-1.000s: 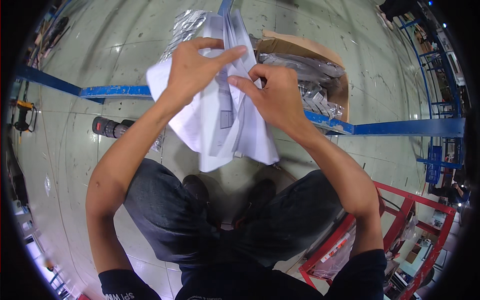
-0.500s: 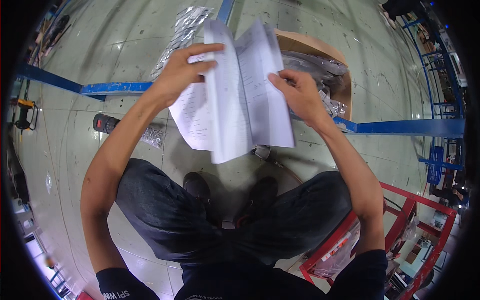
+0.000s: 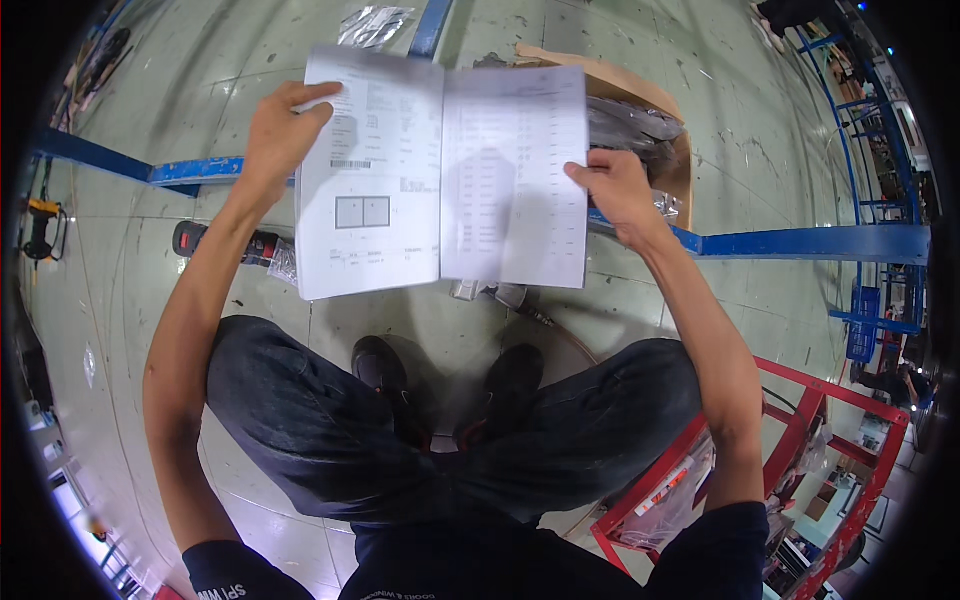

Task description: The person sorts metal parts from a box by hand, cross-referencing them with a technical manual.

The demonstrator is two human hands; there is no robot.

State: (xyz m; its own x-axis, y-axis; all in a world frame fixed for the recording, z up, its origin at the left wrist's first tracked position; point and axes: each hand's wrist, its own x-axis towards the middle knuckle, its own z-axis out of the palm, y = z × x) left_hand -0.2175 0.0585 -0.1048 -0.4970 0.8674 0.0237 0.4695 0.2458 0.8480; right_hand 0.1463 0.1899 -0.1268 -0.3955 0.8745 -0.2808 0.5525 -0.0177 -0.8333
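A stapled-looking set of printed sheets (image 3: 370, 265) lies spread open between my hands, held up above the floor. Its left page carries a drawing of a two-panel frame with lines of text; the right page shows columns of print. My left hand (image 3: 285, 130) grips the left page's outer edge, thumb and finger on the paper. At the right page's outer edge, my right hand (image 3: 615, 190) pinches the sheets between thumb and fingers. The papers hide part of the blue bar and floor behind them.
A cardboard box (image 3: 675, 110) with plastic-wrapped parts stands beyond the papers. Blue metal bars (image 3: 800, 245) cross the floor. A dark power tool (image 3: 225, 243) lies at left, and an air tool with a hose (image 3: 510, 295) below the papers. A red metal frame (image 3: 800, 400) stands beside my right leg.
The sheets, half folded and turning before, now lie flat and open facing me. My left hand has moved left with its page, and my right hand slightly down.
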